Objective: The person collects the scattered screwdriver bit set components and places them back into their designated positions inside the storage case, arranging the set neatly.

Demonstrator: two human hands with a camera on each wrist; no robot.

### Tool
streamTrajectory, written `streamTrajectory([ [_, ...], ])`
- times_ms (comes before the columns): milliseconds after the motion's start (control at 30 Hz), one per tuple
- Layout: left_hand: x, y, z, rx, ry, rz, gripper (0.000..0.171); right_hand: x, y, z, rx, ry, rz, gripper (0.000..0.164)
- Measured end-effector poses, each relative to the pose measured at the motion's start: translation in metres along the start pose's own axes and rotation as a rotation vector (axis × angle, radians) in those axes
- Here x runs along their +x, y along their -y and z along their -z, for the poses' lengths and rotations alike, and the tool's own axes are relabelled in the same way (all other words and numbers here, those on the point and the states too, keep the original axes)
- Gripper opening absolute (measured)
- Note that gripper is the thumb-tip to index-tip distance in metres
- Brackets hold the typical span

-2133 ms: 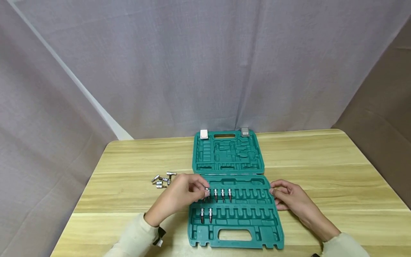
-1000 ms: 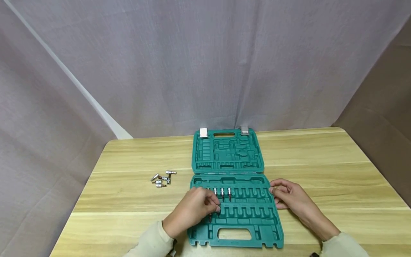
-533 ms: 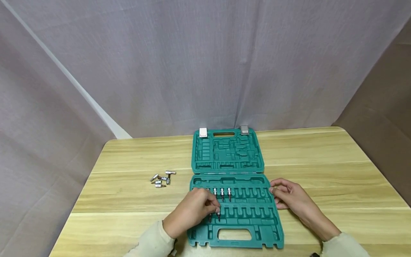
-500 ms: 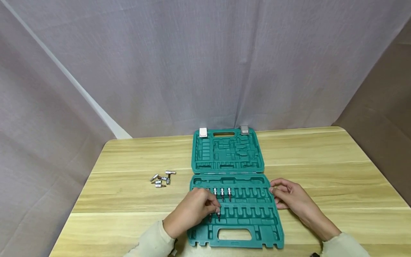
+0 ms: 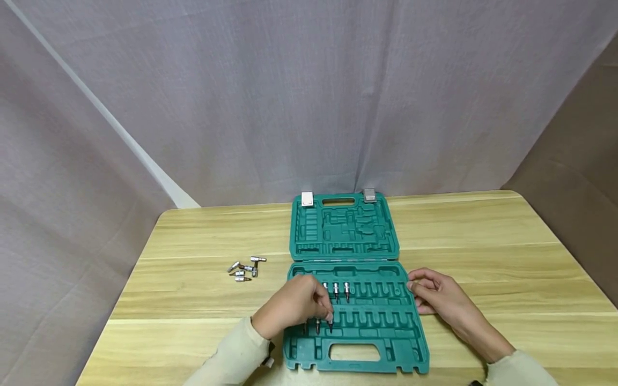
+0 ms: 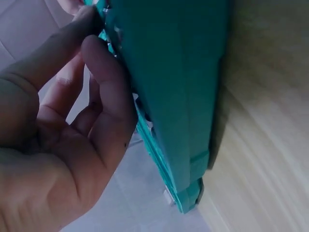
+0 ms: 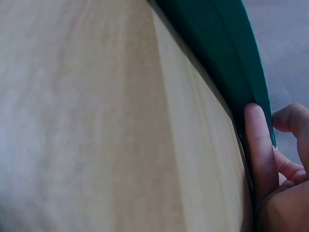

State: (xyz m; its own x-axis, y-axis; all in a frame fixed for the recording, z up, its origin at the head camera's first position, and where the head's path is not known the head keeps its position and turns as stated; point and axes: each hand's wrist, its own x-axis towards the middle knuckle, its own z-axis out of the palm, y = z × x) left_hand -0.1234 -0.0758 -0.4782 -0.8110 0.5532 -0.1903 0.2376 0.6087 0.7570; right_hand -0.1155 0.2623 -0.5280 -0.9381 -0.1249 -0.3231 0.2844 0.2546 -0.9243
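Observation:
In the head view my left hand (image 5: pixel 301 303) reaches over the left part of the open green tool case (image 5: pixel 376 339). Its thumb and fingers pinch the top of a bit socket (image 5: pixel 330 325) whose dark tip shows at the lower row of slots. Beside it stands another bit socket (image 5: pixel 317 325). Several more fill the left end of the upper row, partly covered by the hand. My right hand (image 5: pixel 441 295) holds the case's right edge. In the right wrist view one finger (image 7: pixel 260 145) lies along the green side wall, with the thumb at the upper edge.
A loose pile of bit sockets (image 5: pixel 241 272) lies on the wooden table (image 5: pixel 193 300) left of the case. The case's lid (image 5: pixel 345 252) lies folded back, with two latches at its far edge. A grey curtain (image 5: pixel 270 107) hangs behind the table.
My left hand has moved from the upper row down and right to the lower row, where a third bit socket now shows under its fingertips. The right hand has stayed at the case edge.

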Motion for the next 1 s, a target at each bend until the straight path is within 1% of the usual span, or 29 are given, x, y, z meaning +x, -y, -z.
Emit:
streamTrajectory([
  [100,0.002,0.000,0.001,-0.016,0.027,0.034,0.026,0.000,0.000,0.000,0.002,0.004,-0.005,0.038],
  [167,0.002,0.000,0.001,-0.024,0.029,0.064,0.025,0.000,0.000,0.000,0.002,0.005,-0.005,0.038],
  [267,0.004,0.000,0.000,-0.024,0.017,0.104,0.024,0.000,0.001,0.000,-0.004,0.004,0.002,0.039],
  [400,0.005,-0.001,0.000,0.008,0.000,0.121,0.026,0.000,0.002,0.000,-0.010,-0.002,0.001,0.038],
  [567,0.005,0.001,-0.003,0.011,-0.011,0.100,0.026,-0.001,0.003,0.000,-0.022,-0.009,-0.013,0.039],
  [667,0.003,0.006,-0.005,-0.042,-0.033,0.067,0.023,-0.002,0.003,0.000,-0.026,-0.013,-0.021,0.040],
  [767,-0.002,0.010,-0.004,-0.115,-0.063,0.038,0.019,-0.002,0.002,0.000,-0.018,-0.002,-0.017,0.041],
  [867,-0.009,0.012,0.003,-0.164,-0.099,0.023,0.014,-0.001,0.001,-0.001,-0.011,0.001,-0.010,0.041],
  [933,-0.013,0.012,0.011,-0.162,-0.133,0.017,0.013,0.000,0.002,0.000,-0.010,-0.004,-0.013,0.041],
  [1000,-0.018,0.012,0.019,-0.137,-0.176,0.017,0.012,0.000,0.002,0.000,-0.014,-0.007,-0.014,0.041],
])
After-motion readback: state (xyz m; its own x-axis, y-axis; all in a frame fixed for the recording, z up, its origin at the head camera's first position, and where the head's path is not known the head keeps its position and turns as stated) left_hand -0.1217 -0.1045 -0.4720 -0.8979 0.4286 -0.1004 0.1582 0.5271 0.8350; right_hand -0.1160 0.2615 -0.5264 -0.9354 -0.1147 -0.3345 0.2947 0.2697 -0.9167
